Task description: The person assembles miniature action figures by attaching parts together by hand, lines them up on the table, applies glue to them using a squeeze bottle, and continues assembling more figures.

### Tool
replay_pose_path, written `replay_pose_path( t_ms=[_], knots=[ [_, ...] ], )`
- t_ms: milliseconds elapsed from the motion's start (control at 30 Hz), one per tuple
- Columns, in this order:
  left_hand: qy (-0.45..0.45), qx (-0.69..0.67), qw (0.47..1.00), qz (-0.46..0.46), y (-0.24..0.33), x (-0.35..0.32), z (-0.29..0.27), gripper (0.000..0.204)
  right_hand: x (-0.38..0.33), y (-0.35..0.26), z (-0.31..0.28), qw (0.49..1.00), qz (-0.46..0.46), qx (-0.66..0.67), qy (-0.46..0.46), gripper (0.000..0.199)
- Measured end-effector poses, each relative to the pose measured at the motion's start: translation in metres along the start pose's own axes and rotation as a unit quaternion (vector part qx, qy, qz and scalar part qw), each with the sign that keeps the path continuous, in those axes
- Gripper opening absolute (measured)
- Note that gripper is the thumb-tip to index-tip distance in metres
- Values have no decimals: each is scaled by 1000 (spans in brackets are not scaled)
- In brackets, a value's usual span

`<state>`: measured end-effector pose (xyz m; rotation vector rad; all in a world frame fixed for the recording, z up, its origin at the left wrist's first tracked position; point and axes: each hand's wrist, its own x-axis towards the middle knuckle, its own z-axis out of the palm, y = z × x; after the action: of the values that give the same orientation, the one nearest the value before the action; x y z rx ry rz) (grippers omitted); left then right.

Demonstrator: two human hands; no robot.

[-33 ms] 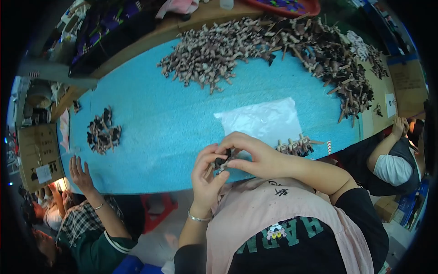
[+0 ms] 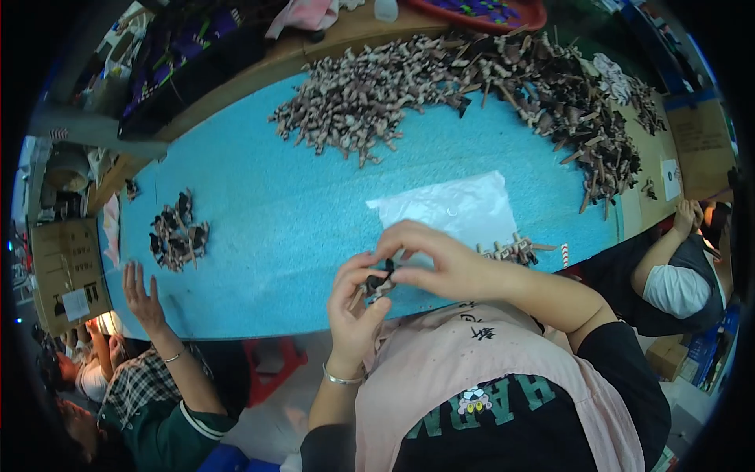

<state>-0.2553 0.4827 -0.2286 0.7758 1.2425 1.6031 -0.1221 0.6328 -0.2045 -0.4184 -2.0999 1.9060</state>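
A small dark-and-pale toy figure (image 2: 379, 283) is held at the near edge of the blue tabletop, partly hidden by fingers. My left hand (image 2: 351, 303) is closed around its lower side, with the thumb toward me. My right hand (image 2: 436, 256) reaches over from the right, its thumb and fingertips pinching the figure's upper side. Just beyond the right hand lies a white plastic sheet (image 2: 448, 208). Beside my right forearm, a row of several similar pale figure parts (image 2: 517, 250) sits partly covered by the hand.
A large heap of pale figure parts (image 2: 354, 98) spreads along the far side, running into darker pieces (image 2: 602, 149) at the right. A smaller pile (image 2: 179, 232) lies left, near a co-worker's raised hand (image 2: 143, 303). A red tray (image 2: 535, 20) stands at the back; another person sits right.
The view has shifted slightly. My hands have turned a little, and more of the figure shows between the fingers. Both hands still hold it.
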Motion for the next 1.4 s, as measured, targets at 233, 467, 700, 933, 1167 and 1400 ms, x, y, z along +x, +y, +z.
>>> replay_pose_path(
  t_ms=[233, 467, 700, 933, 1167, 1400],
  knots=[
    [46, 60, 997, 25, 1, -2, -11, 38, 73, 16, -118, 870, -21, -380, 313, 12],
    [47, 68, 996, 18, 0, -3, -12, 33, 121, 12, -134, 761, 23, -587, 277, 16],
    [44, 50, 998, 13, 4, 0, -11, 32, 106, 17, -128, 803, 16, -528, 275, 20],
    [37, 37, 999, -1, -5, 0, -18, 31, 49, 21, -111, 832, 27, -521, 188, 18],
    [50, 51, 997, 33, 6, 2, -18, 34, 38, 23, -103, 868, 32, -472, 151, 17],
    [48, 64, 993, 81, 15, 2, -20, 37, 45, 22, -103, 884, 199, -387, 170, 30]
  ],
)
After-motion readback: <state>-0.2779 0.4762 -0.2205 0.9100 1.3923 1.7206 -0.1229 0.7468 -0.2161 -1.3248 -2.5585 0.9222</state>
